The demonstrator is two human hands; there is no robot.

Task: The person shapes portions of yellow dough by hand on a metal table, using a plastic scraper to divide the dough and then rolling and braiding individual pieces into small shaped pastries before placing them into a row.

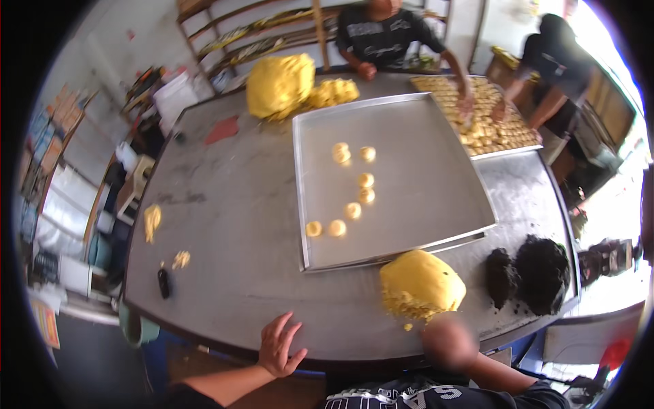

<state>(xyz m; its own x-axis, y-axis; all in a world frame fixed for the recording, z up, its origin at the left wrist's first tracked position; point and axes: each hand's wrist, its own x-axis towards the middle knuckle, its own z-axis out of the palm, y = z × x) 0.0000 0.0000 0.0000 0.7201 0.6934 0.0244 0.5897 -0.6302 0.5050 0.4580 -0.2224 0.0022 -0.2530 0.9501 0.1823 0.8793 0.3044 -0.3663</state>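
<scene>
Right hand [451,342]: blurred, its hold impossible to tell.
Far worker [388,37]: head cropped by the upper edge.
Lower tray [469,240]: mostly hidden beneath the upper tray [415,177].
Shirt [443,397]: cut off at the lower edge.

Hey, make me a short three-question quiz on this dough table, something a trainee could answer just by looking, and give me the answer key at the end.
1. Fill in the colour: two ____ mounds lie to the right of the near yellow dough mound.

2. True or false: the large middle tray is filled from edge to edge with round pieces.

3. Which of these is nearest the right hand?
a) the red flat piece
b) the far yellow dough lump
c) the near yellow dough mound

Key:
1. Black.
2. False: the large middle tray holds only a few small round pieces, and most of its surface is bare.
3. c.
</scene>
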